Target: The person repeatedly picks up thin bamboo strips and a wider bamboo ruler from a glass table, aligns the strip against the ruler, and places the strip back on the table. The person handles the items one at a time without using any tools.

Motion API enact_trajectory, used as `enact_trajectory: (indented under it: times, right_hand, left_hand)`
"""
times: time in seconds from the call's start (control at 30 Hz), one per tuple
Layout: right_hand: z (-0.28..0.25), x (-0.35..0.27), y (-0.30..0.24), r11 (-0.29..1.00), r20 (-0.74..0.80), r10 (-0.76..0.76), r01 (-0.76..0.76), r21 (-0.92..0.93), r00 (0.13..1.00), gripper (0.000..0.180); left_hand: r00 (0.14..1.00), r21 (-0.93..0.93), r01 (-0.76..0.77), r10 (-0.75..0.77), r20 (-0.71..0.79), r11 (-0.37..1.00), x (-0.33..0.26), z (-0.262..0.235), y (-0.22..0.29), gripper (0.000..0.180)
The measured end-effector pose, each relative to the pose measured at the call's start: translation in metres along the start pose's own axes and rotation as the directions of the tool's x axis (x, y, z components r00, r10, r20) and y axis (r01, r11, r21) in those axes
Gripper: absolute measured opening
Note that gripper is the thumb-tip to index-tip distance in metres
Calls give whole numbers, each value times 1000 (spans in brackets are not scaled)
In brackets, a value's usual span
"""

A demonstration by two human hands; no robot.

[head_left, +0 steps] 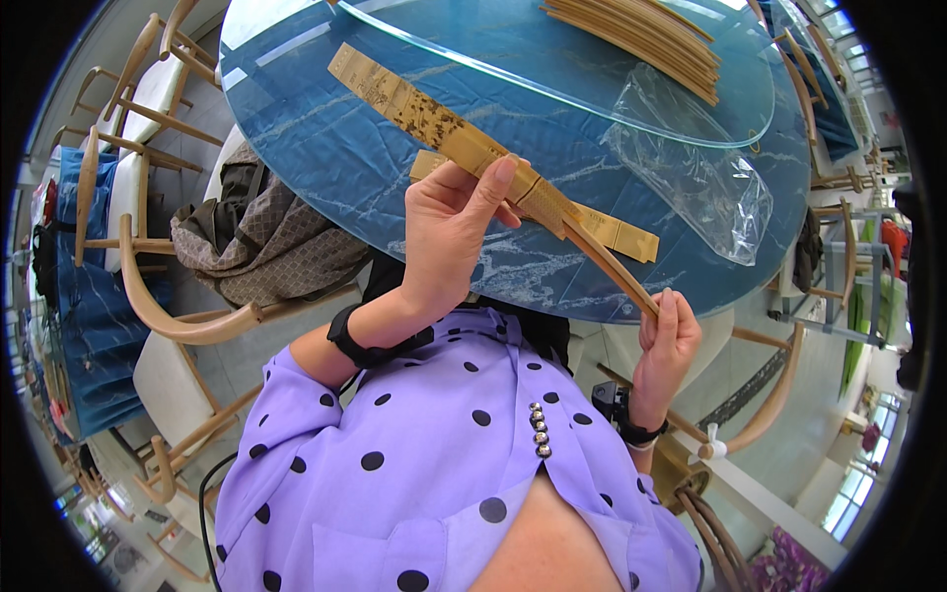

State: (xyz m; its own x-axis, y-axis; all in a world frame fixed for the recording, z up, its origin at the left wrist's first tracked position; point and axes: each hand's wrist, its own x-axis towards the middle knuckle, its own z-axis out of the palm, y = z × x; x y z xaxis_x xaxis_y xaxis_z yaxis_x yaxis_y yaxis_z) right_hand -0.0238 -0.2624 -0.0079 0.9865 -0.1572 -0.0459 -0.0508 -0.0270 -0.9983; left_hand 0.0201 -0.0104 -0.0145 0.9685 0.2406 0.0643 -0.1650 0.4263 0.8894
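My left hand pinches a long gold paper chopstick sleeve with a dark printed pattern, held slantwise above the blue marbled tabletop. Brown chopsticks stick out of the sleeve's lower right end; the rest of their length is hidden inside it. The fingers of my right hand are closed on the free end of these chopsticks, near the table's front edge. Beneath the held sleeve, a second gold sleeve lies on the table, partly covered by my left hand and the first sleeve.
A raised round glass turntable covers the table's far part, bearing a stack of long gold-brown strips. A crumpled clear plastic bag lies at the right. At left, a wooden chair holds a patterned brown bag or cloth.
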Motion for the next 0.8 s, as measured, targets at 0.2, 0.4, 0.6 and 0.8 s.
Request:
enact_trajectory:
  times: [0.2, 0.4, 0.6, 0.8]
  right_hand:
    - [1, 3, -3, 999, -8, -13, 13, -49, 1000, 32]
    - [-4, 3, -1, 999, -16, -20, 19, -43, 1000, 31]
    - [1, 3, -2, 998, 0, -19, 19, -55, 1000, 31]
    - [-4, 3, -1, 999, -7, -18, 18, -41, 1000, 31]
  left_hand:
    - [999, -2, 47, -47, -21, 999, 0, 0, 3, 27]
    - [999, -26, 19, -20, -50, 999, 3, -3, 3, 28]
    - [999, 20, 37, -37, -16, 999, -1, -4, 1, 25]
    - [998, -39, 22, -25, -63, 999, 4, -2, 2, 27]
